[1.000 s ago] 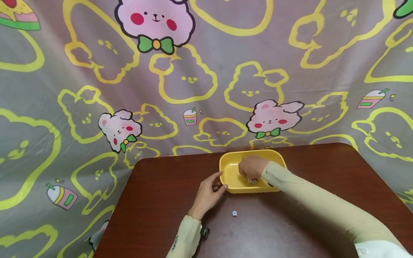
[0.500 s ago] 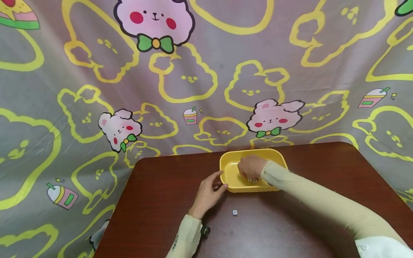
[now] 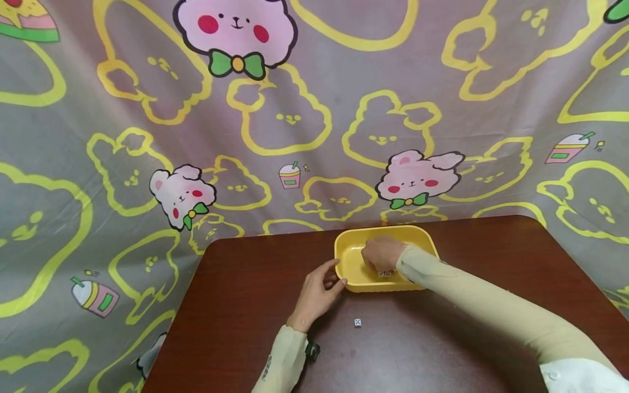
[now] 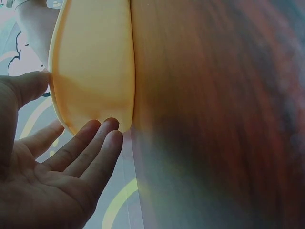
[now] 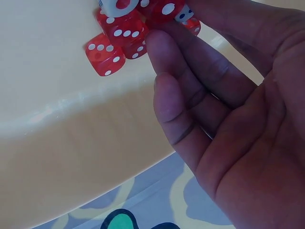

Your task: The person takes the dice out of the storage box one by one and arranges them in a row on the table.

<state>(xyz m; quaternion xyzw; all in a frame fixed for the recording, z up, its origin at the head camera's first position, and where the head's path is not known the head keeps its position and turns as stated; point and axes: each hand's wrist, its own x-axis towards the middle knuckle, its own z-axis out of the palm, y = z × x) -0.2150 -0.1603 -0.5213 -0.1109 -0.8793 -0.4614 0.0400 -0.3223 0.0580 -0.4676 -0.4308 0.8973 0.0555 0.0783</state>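
Note:
A yellow plastic tub (image 3: pixel 363 287) stands at the back of the table. My left hand (image 3: pixel 314 297) rests against its left end, thumb at the rim and fingers lightly extended along the wall, as the left wrist view shows. My right hand (image 3: pixel 385 252) reaches down inside the tub. Its bent fingers gather at a small pile of red dice (image 5: pixel 106 55) and white dice (image 5: pixel 119 5). One red die (image 5: pixel 164 9) sits between thumb and fingertips, partly cut off by the frame. A lone white die (image 3: pixel 357 322) lies on the table in front of the tub.
The dark brown wooden table (image 3: pixel 236 305) has rounded back corners. Right behind it hangs a grey cloth (image 3: pixel 324 131) printed with yellow outlines and pink cartoon animals. My right forearm (image 3: pixel 481 300) crosses the tub's right front side.
The dice beside my right fingers show less red in the head view than a second ago. My right hand has barely moved, and my left hand stays at the tub's end.

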